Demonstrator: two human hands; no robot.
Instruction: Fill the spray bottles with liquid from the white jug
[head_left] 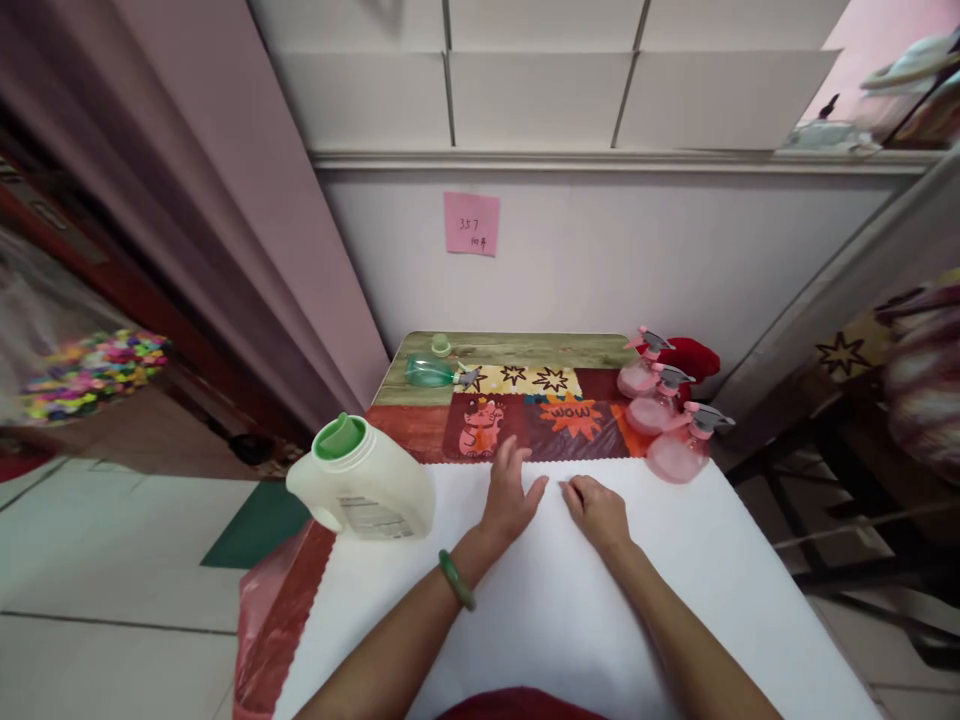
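My left hand [513, 494], with a green bangle [456, 580] on its wrist, is held over the white cloth [555, 610] with its fingers apart and nothing in them. Close to its right, my right hand [600, 512] rests with fingers curled in; no object shows in it. A cream jug [382, 490] with a green cap [340, 437] stands left of my left hand. Three spray bottles of pink liquid [679, 455] stand in a row right of my right hand. Beyond my hands, a teal spray bottle [430, 371] lies on its side near a small pale green cap [441, 345].
A patterned table cover [405, 425] shows past the cloth's far edge. A wall with a pink note [472, 224] is behind the table. Something red [690, 358] lies behind the spray bottles. A dark stool [832, 530] stands at right, a curtain [300, 250] at left.
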